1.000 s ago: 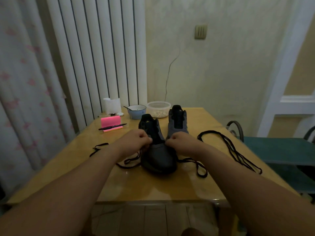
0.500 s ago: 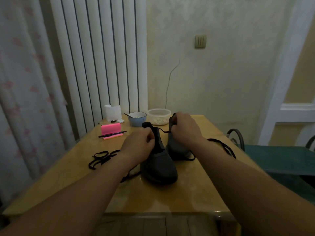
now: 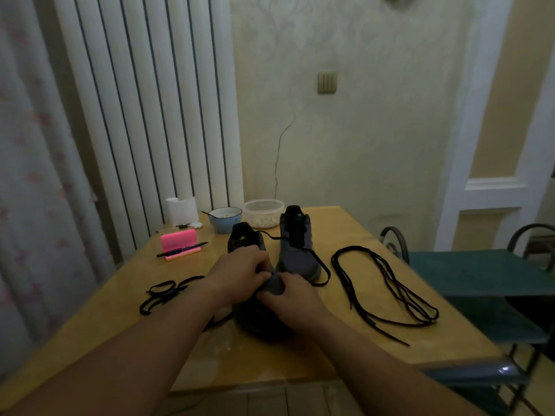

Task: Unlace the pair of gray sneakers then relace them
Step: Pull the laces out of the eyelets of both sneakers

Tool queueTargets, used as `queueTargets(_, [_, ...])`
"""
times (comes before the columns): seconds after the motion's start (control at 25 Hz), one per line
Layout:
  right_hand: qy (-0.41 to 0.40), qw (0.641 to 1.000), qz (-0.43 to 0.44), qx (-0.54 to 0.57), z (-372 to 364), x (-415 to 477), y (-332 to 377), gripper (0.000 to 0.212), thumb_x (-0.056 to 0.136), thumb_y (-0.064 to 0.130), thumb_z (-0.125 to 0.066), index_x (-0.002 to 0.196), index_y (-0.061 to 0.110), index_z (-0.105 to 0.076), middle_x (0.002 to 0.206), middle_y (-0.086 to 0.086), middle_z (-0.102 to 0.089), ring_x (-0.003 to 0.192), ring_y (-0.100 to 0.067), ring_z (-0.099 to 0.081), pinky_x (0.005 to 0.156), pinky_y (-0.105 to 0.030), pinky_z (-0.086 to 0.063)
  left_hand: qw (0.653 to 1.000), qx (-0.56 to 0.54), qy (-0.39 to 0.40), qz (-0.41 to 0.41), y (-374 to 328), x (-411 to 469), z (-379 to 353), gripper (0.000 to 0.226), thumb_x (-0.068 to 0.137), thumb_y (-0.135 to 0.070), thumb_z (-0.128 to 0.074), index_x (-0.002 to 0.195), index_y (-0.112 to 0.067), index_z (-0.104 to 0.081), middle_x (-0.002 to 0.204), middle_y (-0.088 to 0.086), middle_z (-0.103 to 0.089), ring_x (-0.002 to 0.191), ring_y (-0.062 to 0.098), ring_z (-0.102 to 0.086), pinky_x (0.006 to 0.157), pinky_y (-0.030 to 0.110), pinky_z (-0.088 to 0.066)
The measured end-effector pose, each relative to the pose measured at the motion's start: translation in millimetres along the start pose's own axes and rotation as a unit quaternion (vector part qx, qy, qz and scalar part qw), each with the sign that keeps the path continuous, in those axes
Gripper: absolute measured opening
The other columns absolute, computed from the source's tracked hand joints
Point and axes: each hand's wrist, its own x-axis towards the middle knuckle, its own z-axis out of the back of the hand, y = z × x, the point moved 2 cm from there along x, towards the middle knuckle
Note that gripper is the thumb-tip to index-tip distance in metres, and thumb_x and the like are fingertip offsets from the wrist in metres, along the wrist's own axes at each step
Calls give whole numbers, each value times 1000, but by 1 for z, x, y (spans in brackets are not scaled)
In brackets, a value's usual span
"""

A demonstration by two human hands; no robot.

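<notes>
Likely relacing: both hands work at the lower eyelets of the nearer dark gray fabric sneaker [image 3: 258, 319], which sits toe toward the person on the yellow wooden table [image 3: 150, 340]. The left hand [image 3: 240, 274] and right hand [image 3: 289, 298] curl their fingers on its upper; whether they pinch lace I cannot tell. Next, the thin black lace [image 3: 328, 273] needs 1 end threaded. A white ribbed radiator [image 3: 144, 115] stands behind.

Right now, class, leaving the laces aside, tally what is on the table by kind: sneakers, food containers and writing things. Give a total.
Sneakers: 2 (near sneaker, far sneaker)
Food containers: 2 (blue bowl, clear tub)
Writing things: 2 (pink notepad, black pen)
Total: 6
</notes>
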Motion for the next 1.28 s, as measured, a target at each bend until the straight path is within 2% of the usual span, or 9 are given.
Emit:
queueTargets(0.08, [-37,998,-8,-46,-7,1,3,43,95,53,-51,76,15,-54,77,-9,-64,74,-32,-59,71,-49,-49,999,37,1,-9,-3,3,0,13,102,-36,-62,91,-33,-55,104,-8,-45,93,13,-49,88,41,-51])
queueTargets(0.24, [-77,983,-38,-161,-38,12,-6,62,88,71,-18,89,20,-52,86,-4,-55,79,-28,-46,66,-41,-29,995,93,25,-7,-3,5,-2,14,104,-36,-56,95,-27,-51,106,-5,-44,94,17,-49,88,40,-51])
queueTargets(0.4, [-56,981,-48,-180,-41,19,-11,65,85,68,-11,93,18,-52,90,-6,-51,82,-31,-42,70,-42,-30,993,80,85,19,-4,11,3,17,98,-39,-62,95,-25,-53,104,-3,-46,88,17,-53,80,38,-53])
queueTargets(0.6, [-34,987,-74,-140,-25,6,-6,62,94,66,-24,109,14,-52,107,-12,-52,98,-34,-44,85,-47,-36,995,56,75,45,-9,20,-5,24,94,-35,-68,85,-22,-49,97,0,-46,82,19,-51,67,32,-40])
queueTargets(0.8, [-54,990,-100,-84,-31,17,-13,72,85,71,-13,110,17,-53,104,-11,-51,100,-39,-49,76,-44,-31,999,36,35,19,-12,13,0,19,93,-27,-68,83,-23,-52,94,0,-48,81,17,-51,64,31,-39])
queueTargets(0.96, [-81,989,-81,-94,-29,13,-14,57,94,59,-44,124,13,-58,122,-13,-54,117,-36,-53,85,-41,-36,987,-83,113,75,-5,16,3,11,91,-23,-73,86,-13,-70,96,4,-62,85,18,-60,72,35,-52])
queueTargets(1.04, [-91,988,-82,-90,-26,11,-15,55,96,56,-47,126,11,-57,126,-15,-54,120,-36,-52,86,-40,-36,973,-152,130,114,-1,11,6,6,92,-18,-73,98,-16,-73,102,4,-68,95,19,-64,85,39,-57])
queueTargets(1.2, [-83,988,-36,-122,-30,13,-6,79,83,67,-2,109,16,-56,95,-6,-46,99,-36,-51,77,-43,-28,964,-193,128,132,2,5,8,11,94,-18,-73,104,-15,-73,107,4,-68,100,21,-63,87,37,-54])
queueTargets(1.28, [-79,987,-24,-140,-29,18,-8,77,78,69,1,100,18,-54,90,-5,-48,90,-32,-47,79,-43,-32,962,-187,145,138,1,10,4,20,93,-27,-74,98,-7,-76,99,8,-69,91,25,-63,80,39,-52])
